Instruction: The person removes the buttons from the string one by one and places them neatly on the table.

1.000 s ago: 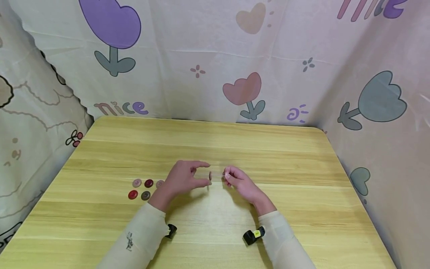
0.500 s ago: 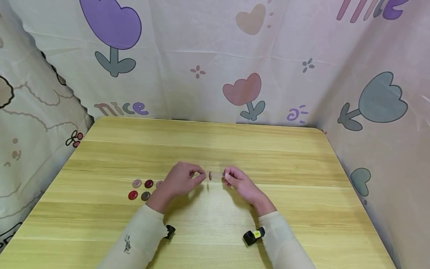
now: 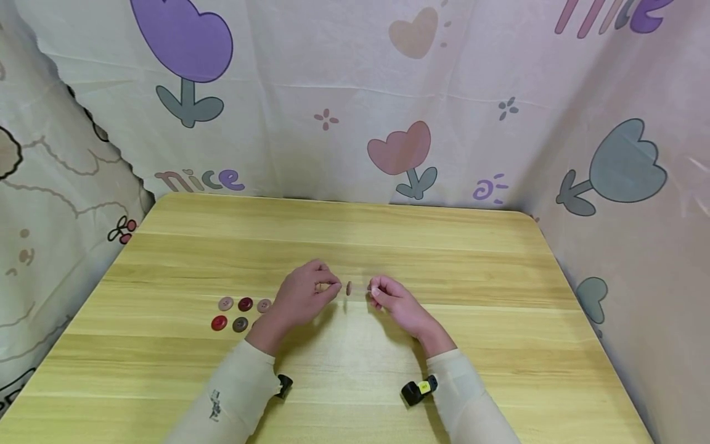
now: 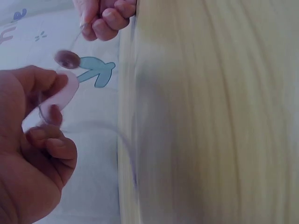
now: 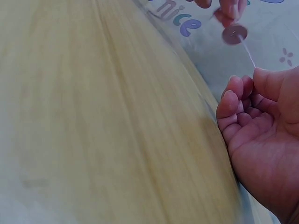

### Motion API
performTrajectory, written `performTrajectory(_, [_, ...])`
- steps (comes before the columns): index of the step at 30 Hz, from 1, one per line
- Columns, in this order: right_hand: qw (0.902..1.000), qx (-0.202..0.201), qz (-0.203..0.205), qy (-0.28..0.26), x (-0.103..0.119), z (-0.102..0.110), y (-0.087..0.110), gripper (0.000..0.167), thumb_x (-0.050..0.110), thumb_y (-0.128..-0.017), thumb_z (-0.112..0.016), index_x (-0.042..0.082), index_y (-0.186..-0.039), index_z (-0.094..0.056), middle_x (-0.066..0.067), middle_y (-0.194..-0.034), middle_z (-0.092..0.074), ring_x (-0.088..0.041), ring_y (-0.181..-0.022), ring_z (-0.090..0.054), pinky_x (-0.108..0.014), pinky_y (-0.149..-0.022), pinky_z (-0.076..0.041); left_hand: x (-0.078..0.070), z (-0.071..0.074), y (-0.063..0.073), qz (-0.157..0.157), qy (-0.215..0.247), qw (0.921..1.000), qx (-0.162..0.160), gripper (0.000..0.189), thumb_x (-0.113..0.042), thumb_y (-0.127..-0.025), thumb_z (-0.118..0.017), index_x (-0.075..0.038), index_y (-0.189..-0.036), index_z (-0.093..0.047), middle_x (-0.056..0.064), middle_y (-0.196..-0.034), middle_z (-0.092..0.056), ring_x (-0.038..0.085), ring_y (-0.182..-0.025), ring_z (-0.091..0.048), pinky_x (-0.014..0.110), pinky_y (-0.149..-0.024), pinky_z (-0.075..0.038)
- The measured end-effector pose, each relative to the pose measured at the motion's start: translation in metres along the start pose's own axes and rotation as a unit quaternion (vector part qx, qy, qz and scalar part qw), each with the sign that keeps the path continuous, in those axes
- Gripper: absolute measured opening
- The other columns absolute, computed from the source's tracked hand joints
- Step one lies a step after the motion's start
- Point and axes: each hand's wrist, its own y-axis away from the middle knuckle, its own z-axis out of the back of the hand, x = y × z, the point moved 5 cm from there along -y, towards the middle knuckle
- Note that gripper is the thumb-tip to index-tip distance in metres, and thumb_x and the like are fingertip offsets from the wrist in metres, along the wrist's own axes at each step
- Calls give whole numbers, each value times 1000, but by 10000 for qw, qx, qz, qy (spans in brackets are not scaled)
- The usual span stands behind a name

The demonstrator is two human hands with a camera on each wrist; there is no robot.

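A brownish-pink button (image 3: pixel 349 288) hangs on edge in the air between the two hands, threaded on a thin pale string (image 5: pixel 249 52). To its right, my right hand (image 3: pixel 398 303) pinches the string between thumb and index finger, its other fingers curled. On the other side, my left hand (image 3: pixel 299 295) has thumb and index fingertips together on the string, close beside the button. In the left wrist view the button (image 4: pixel 67 59) is blurred, and a loose length of string (image 4: pixel 117 135) curves away from the left hand (image 4: pixel 32 144).
Left of the left hand, several loose buttons lie on the wooden table (image 3: pixel 444 246), among them a red button (image 3: pixel 219 323), a dark red button (image 3: pixel 245 304) and a grey-brown button (image 3: pixel 240 324). The left wrist partly covers one. A patterned curtain (image 3: pixel 288 142) hangs behind the table.
My left thumb and index finger, spread wide around the button earlier, have come together on the string at its left. The button has shifted slightly; the right hand holds its place.
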Motion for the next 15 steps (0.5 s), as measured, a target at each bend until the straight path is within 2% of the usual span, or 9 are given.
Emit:
performTrajectory(2, [10000,10,4,-30,0,0,0,22,12,-108,-41,-9,-100,-44,-20,-91,-47,-30,-85,-46,-34,-76,-41,-2,-1,-1,-26,-116,9998,-128,15,-17,-95,-64,-11,-92,-78,-8,-92,-63,15,-79,-60,37,-73,-48])
performTrajectory(5, [10000,29,25,-36,0,0,0,21,10,-108,-41,-9,-99,-43,-22,-91,-46,-30,-85,-46,-34,-75,-41,-5,-3,-2,-38,-143,9995,-264,17,-11,-95,-61,-12,-84,-74,-6,-84,-64,16,-78,-62,38,-72,-50])
performTrajectory(11, [10000,28,73,24,-1,1,-1,20,9,-108,-41,-9,-99,-43,-22,-90,-47,-30,-84,-46,-33,-74,-41,-8,-13,-4,299,104,9992,-236,24,-8,-97,-48,-16,-74,-52,-4,-65,-45,15,-58,-43,32,-56,-37])
performTrajectory(15, [10000,10,50,5,-1,1,-1,21,10,-108,-42,-9,-98,-43,-20,-89,-47,-30,-83,-46,-33,-75,-40,-8,-16,-3,483,210,9981,-318,20,-10,-95,-50,-17,-77,-56,-6,-59,-42,12,-54,-39,31,-52,-34])
